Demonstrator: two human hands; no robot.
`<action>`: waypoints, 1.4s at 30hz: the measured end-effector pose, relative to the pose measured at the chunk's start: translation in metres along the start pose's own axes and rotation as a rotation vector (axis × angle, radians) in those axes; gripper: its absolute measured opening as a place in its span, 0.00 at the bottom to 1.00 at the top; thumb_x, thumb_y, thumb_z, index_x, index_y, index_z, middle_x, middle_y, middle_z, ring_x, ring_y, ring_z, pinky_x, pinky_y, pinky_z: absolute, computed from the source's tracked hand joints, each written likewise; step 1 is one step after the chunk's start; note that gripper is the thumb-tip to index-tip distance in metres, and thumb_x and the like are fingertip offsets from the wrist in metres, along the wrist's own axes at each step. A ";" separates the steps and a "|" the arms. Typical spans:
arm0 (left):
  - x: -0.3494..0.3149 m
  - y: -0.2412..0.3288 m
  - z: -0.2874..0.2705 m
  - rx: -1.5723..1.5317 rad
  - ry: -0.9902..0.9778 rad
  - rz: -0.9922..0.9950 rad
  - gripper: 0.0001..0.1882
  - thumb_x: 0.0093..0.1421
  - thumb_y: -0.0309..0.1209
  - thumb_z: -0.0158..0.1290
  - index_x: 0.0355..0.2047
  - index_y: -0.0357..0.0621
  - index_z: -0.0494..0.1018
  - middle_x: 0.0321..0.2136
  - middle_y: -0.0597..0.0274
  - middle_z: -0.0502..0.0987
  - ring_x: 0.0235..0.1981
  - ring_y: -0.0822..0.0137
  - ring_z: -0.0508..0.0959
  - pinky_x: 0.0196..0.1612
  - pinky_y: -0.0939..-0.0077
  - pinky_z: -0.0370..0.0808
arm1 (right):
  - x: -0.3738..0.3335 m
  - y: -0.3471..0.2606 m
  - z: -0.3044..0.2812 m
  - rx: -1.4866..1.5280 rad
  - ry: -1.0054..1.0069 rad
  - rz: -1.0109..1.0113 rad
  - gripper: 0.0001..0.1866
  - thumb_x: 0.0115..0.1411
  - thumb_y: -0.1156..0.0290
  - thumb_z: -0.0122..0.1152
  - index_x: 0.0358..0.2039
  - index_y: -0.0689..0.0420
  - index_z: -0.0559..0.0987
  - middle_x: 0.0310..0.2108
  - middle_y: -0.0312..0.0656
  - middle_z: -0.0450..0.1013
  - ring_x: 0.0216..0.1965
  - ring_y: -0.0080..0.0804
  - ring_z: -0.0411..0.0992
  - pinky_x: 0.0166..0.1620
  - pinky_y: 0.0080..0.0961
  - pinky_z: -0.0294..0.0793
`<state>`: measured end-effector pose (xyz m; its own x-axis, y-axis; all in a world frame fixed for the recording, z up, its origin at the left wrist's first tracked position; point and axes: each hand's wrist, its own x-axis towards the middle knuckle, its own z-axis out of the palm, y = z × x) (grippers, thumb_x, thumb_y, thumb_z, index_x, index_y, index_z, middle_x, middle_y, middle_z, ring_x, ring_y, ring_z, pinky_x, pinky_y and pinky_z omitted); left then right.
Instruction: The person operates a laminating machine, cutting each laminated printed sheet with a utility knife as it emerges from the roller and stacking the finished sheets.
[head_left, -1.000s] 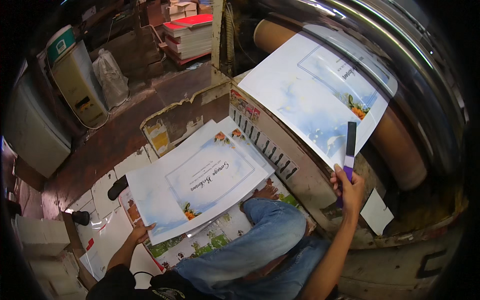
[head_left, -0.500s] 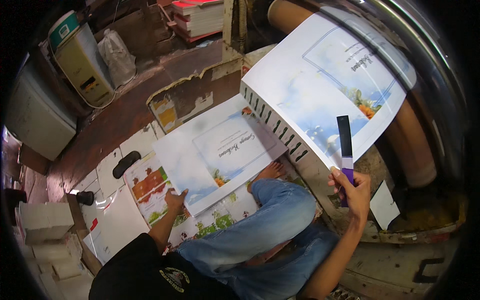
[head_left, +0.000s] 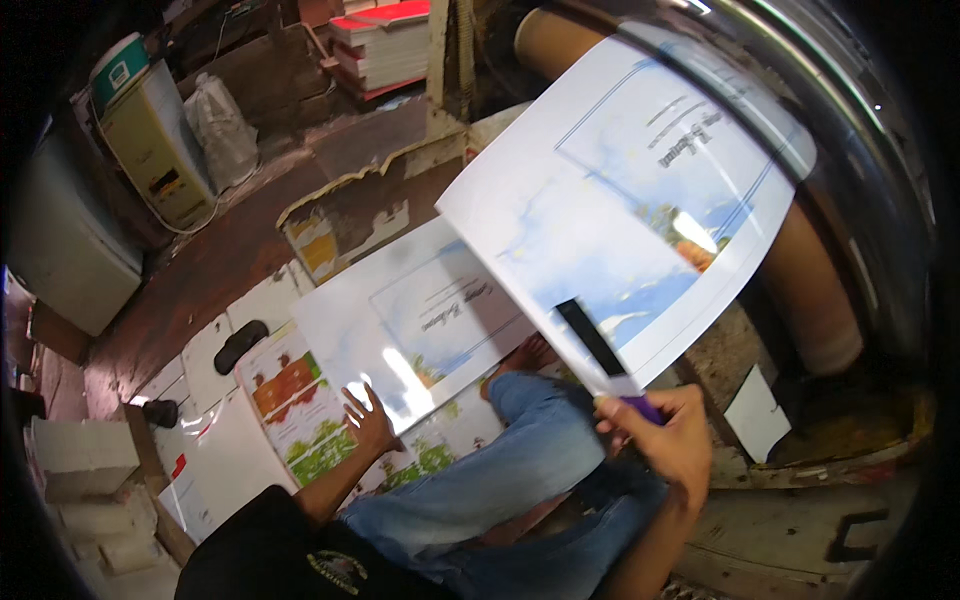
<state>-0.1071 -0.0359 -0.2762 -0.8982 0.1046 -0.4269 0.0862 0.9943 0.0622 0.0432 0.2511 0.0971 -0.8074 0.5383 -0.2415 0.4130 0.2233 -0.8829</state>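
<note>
My right hand [head_left: 660, 435] is closed around the purple handle of a knife [head_left: 592, 340] with a broad black blade. Its thumb and fingers also pinch the near corner of a glossy printed sheet [head_left: 560, 210]. That sheet comes out from the shiny roller [head_left: 840, 130] and carries a blue sky and flower design. Below it lies a stack of matching sheets [head_left: 350, 300], partly covered by the held sheet. My left hand [head_left: 372, 422] is open, its fingers spread at the near edge of the stack, holding nothing.
Under the stack is a surface covered with colourful printed sheeting [head_left: 290, 390]. A dark oblong object [head_left: 241, 345] lies left of it. Brown cardboard tubes [head_left: 820, 290] and a white card [head_left: 757, 413] are at the right. Paper blocks [head_left: 85, 455] stand at the lower left.
My right hand has moved left and down, drawing the sheet's corner over the stack. The knife now tilts left. My left hand has shifted slightly right and spread its fingers.
</note>
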 end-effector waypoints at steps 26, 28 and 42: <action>-0.064 -0.017 -0.252 -1.652 -0.039 0.787 0.23 0.63 0.38 0.54 0.50 0.32 0.65 0.41 0.55 0.74 0.44 0.68 0.73 0.47 0.72 0.72 | -0.150 -0.140 0.118 1.079 -0.252 -0.543 0.42 0.30 0.76 0.82 0.43 0.60 0.62 0.25 0.46 0.66 0.22 0.37 0.68 0.24 0.32 0.73; -0.071 -0.020 -0.255 -1.573 0.000 0.781 0.23 0.63 0.38 0.54 0.51 0.32 0.65 0.41 0.55 0.74 0.44 0.68 0.73 0.47 0.72 0.72 | -0.149 -0.144 0.117 1.132 -0.272 -0.590 0.45 0.27 0.77 0.83 0.44 0.61 0.60 0.27 0.48 0.66 0.24 0.41 0.69 0.25 0.34 0.75; -0.077 -0.016 -0.235 -1.414 0.060 0.739 0.22 0.64 0.35 0.52 0.53 0.34 0.64 0.44 0.54 0.73 0.47 0.66 0.72 0.50 0.70 0.70 | -0.100 -0.163 0.094 0.925 -0.105 -0.377 0.19 0.69 0.55 0.27 0.33 0.56 0.63 0.13 0.48 0.60 0.10 0.40 0.59 0.11 0.34 0.64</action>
<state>-0.1402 -0.0644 -0.0321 -0.8600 0.4989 0.1070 0.0697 -0.0930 0.9932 0.0170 0.0846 0.2277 -0.8695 0.4784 0.1231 -0.3309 -0.3790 -0.8642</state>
